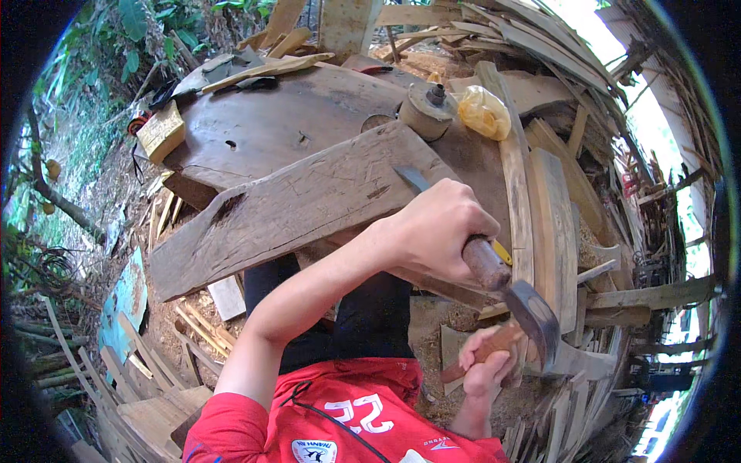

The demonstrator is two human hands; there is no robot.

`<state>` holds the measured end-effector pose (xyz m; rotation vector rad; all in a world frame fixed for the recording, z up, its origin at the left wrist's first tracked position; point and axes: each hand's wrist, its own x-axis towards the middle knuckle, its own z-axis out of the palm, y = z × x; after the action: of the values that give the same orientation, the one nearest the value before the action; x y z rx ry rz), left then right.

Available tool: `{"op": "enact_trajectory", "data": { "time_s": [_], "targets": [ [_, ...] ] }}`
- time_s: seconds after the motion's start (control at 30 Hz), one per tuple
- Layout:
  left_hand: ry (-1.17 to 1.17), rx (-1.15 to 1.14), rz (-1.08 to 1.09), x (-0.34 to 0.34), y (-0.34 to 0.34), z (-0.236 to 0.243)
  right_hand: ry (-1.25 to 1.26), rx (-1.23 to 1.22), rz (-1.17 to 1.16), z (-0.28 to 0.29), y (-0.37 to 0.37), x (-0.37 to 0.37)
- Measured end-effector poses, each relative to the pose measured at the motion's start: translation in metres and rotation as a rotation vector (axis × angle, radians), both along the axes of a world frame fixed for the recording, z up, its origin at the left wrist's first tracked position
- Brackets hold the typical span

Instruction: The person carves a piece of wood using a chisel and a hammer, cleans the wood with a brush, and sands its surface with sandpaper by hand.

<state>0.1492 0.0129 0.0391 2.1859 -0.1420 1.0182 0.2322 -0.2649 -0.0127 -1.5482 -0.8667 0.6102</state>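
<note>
My left hand [444, 224], reaching across from the lower left, is closed around a wooden handle [485, 262] with a curved dark metal head [536, 324] at its lower end. A straight metal blade [411, 176] shows above that hand over a weathered plank [293, 201], with a yellow strip [501, 251] beside the handle; how these join is hidden. My right hand [482, 382], low on the right, is closed on a reddish-brown wooden piece [494, 343], just left of the metal head, which partly covers it.
A broad worn wooden bench top [262, 116] lies behind the plank, holding a round block [428, 112], a yellow plastic bag [484, 114] and wood scraps. Long boards [552, 239] stand at the right. A turquoise sheet [123, 301] and piled offcuts are at the left, foliage beyond.
</note>
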Motion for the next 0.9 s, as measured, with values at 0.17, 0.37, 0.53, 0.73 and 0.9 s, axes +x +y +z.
{"op": "enact_trajectory", "data": {
  "time_s": [0.17, 0.37, 0.53, 0.73, 0.9],
  "targets": [
    [0.012, 0.007, 0.007, 0.008, 0.001, -0.004, 0.011, 0.549, 0.04, -0.011, -0.001, -0.005],
    [0.016, 0.027, 0.06, 0.011, 0.001, -0.01, 0.01, 0.751, 0.065, -0.011, 0.014, -0.018],
    [0.041, 0.115, 0.073, 0.008, 0.009, -0.01, 0.06, 0.026, -0.031, -0.013, 0.009, -0.008],
    [0.081, 0.076, 0.083, 0.011, 0.009, -0.016, -0.113, -0.2, -0.01, -0.01, 0.015, -0.009],
    [0.101, 0.119, 0.123, 0.015, 0.012, -0.015, -0.027, 0.674, -0.086, -0.043, 0.025, -0.013]
  ]
}}
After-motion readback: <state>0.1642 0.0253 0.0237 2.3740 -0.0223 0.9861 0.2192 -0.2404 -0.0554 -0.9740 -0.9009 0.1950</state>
